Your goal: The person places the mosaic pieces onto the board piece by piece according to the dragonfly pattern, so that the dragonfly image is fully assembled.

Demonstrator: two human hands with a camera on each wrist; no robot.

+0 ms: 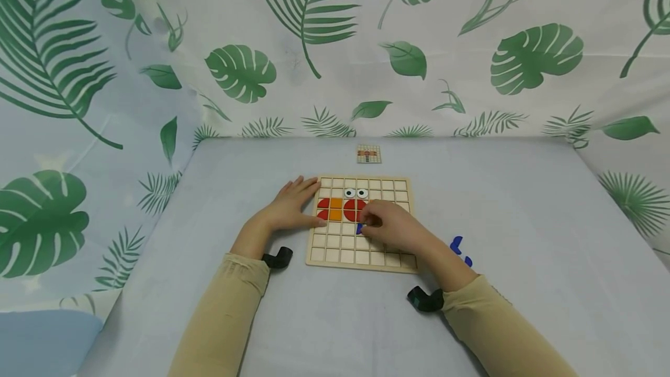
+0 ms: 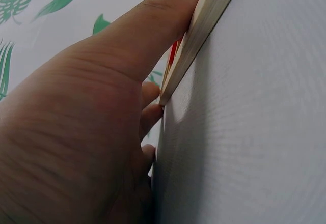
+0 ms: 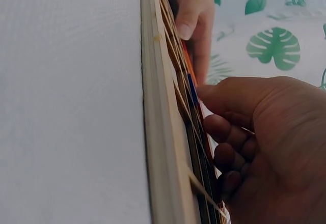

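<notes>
A square wooden grid board (image 1: pixel 332 256) lies flat on the table. It carries two round eye pieces (image 1: pixel 356 193), red curved pieces (image 1: pixel 323 209) at its left edge, orange squares (image 1: pixel 335 209) beside them, and a red round shape (image 1: pixel 350 209) in the middle. My left hand (image 1: pixel 288 207) rests with straight fingers on the board's left edge, thumb against its rim. Over the board's middle, my right hand (image 1: pixel 395 227) pinches a small blue piece (image 3: pixel 192 89) with curled fingers, just below the red shape. The fingers partly hide this piece.
Two loose blue curved pieces (image 1: pixel 456 245) lie right of the board, by the right forearm. A small pattern card (image 1: pixel 369 154) sits behind the board. Black wrist devices (image 1: pixel 425 299) are on both arms. A leaf-print cloth (image 1: pixel 335 45) hangs behind the table.
</notes>
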